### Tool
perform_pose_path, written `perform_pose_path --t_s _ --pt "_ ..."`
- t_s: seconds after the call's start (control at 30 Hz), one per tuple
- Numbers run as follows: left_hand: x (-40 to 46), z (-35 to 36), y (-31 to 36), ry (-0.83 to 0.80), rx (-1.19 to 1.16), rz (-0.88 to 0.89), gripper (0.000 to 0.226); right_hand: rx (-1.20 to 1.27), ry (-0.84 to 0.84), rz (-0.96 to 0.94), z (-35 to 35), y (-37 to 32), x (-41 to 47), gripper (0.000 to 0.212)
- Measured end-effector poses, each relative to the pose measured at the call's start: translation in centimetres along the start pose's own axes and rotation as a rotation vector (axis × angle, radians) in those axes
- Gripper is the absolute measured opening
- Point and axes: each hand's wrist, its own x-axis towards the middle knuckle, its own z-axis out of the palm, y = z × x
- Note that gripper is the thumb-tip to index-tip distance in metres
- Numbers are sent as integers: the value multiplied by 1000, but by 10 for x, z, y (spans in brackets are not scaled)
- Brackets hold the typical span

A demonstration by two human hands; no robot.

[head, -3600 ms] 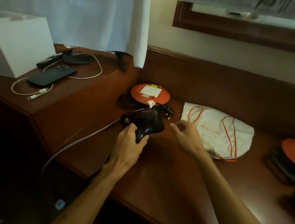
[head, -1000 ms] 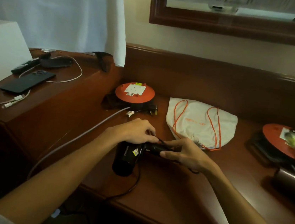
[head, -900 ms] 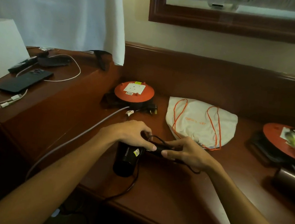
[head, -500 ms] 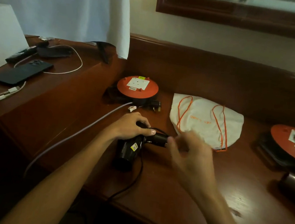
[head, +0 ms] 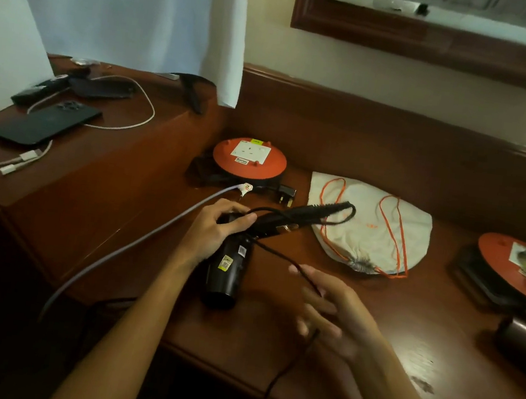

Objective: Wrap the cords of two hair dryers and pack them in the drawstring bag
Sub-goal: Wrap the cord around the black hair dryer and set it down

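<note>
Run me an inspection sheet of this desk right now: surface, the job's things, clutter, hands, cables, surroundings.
Surface: dark wooden desk, with a raised ledge on the left.
Job's things: black hair dryer lies on the desk, nozzle toward the camera; white drawstring bag lies flat beyond it; a second dark dryer shows at the right edge, partly cut off.
Clutter: two orange cable reels, phone, white box.
Hands: left hand grips the dryer at its handle joint; right hand, blurred, has the dryer cord running across its fingers.
Cables: black dryer cord drops over the front edge; grey cable; white charging cable.
Surroundings: white curtain, wood-framed mirror.
</note>
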Motion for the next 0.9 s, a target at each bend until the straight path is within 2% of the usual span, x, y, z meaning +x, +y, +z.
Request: perform_pose_path --t_s 0.07,0.17,0.23,0.3,0.37,0.43,0.57,0.67,0.73,0.8,0.9 --pt "-1 -2 -1 7 -89 -14 37 -66 -85 119 -21 -4 -6 27" --pt "0 0 -4 -8 -51 42 34 -368 48 192 -47 -18 -6 27" --pt "-1 5 -2 -54 26 108 29 -687 202 132 -55 -38 4 26" --pt "-2 10 1 -154 124 160 22 -1111 297 5 -58 -60 22 24" --pt "-3 14 7 -277 190 156 18 -1472 316 -36 -54 -71 46 29" --pt "-3 17 14 -368 303 137 22 -1622 289 -18 -50 -73 66 36" --pt "-5 27 29 -473 617 154 26 -1712 259 -35 -43 -83 77 42" --pt "-5 42 39 -468 812 174 30 -1590 207 -125 -24 -100 63 44" --pt "-4 48 40 -435 887 167 36 -1419 74 -95 -9 -110 48 41" --pt "-5 49 38 -370 884 149 35 -1328 -95 -9 1 -114 30 22" --pt "-8 48 35 -289 872 160 29 -1274 -226 99 7 -105 9 27"
